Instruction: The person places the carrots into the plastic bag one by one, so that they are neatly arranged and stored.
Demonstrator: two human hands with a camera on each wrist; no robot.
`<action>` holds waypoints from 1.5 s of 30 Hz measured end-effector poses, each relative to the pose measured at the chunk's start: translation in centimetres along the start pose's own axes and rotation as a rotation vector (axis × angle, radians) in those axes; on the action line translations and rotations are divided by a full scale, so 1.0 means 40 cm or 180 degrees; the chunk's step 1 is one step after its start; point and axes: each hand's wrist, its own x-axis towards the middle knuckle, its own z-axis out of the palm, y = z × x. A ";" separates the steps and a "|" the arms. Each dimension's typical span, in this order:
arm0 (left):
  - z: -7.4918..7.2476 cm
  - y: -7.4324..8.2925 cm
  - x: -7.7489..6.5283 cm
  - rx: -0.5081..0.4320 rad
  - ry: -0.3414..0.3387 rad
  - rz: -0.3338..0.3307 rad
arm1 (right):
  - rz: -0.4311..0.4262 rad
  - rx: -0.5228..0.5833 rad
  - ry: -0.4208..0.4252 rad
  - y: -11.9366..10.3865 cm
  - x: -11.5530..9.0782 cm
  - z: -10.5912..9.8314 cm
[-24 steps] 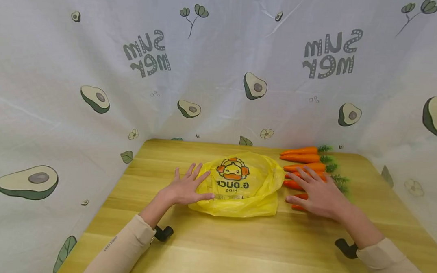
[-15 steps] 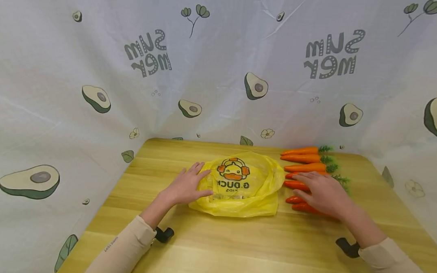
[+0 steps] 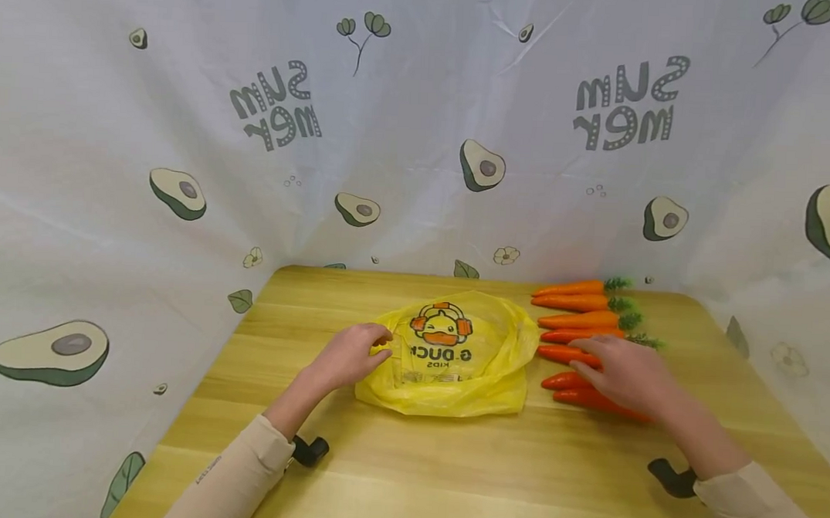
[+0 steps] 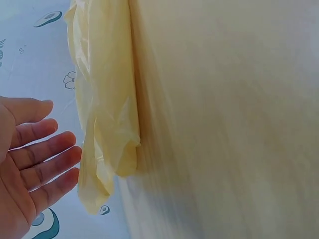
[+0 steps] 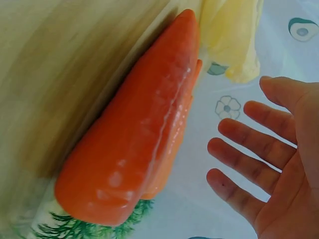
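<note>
A crumpled yellow plastic bag [image 3: 476, 370] with a printed duck lies flat on the table. At its left edge is my left hand [image 3: 344, 358], fingers bent downward; the left wrist view shows them slightly apart, fingertips close to the bag [image 4: 109, 94] and nothing gripped. To the bag's right, several orange carrots [image 3: 580, 302] with green tops lie in a column. My right hand [image 3: 629, 374] hovers over the nearer carrots and hides part of them. In the right wrist view its fingers are spread and hold nothing, beside a large carrot [image 5: 129, 134].
The wooden table [image 3: 405, 475] has rounded far corners. A white curtain [image 3: 420, 136] printed with avocados hangs behind it and along both sides. Black curved pieces [image 3: 671, 479] stick out near both wrists.
The spread fingers of both hands have bent downward. My left hand has drawn slightly down at the bag's left edge, and my right hand has shifted a little right over the carrots.
</note>
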 end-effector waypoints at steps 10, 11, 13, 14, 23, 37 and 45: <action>0.009 -0.008 -0.004 -0.0093 0.0013 -0.0057 | 0.0083 0.0071 -0.0099 0.013 -0.010 0.010; 0.010 -0.009 -0.004 -0.0094 0.0022 -0.0048 | 0.0087 0.0086 -0.0103 0.014 -0.013 0.010; 0.013 -0.010 -0.005 -0.0100 0.0045 -0.0020 | 0.0090 0.0100 -0.0085 0.015 -0.019 0.011; 0.014 -0.011 -0.004 -0.0100 0.0057 -0.0008 | 0.0086 0.0113 -0.0065 0.016 -0.022 0.011; 0.031 -0.024 -0.014 -0.0145 0.0102 -0.0113 | 0.0048 0.0291 -0.0008 0.053 -0.066 0.011; 0.043 -0.043 0.004 -0.0270 -0.0010 -0.0125 | 0.0149 0.0665 0.0142 0.103 -0.111 0.026; 0.038 -0.047 0.009 -0.0249 -0.0435 -0.0327 | 0.0146 0.0672 0.0127 0.099 -0.106 0.018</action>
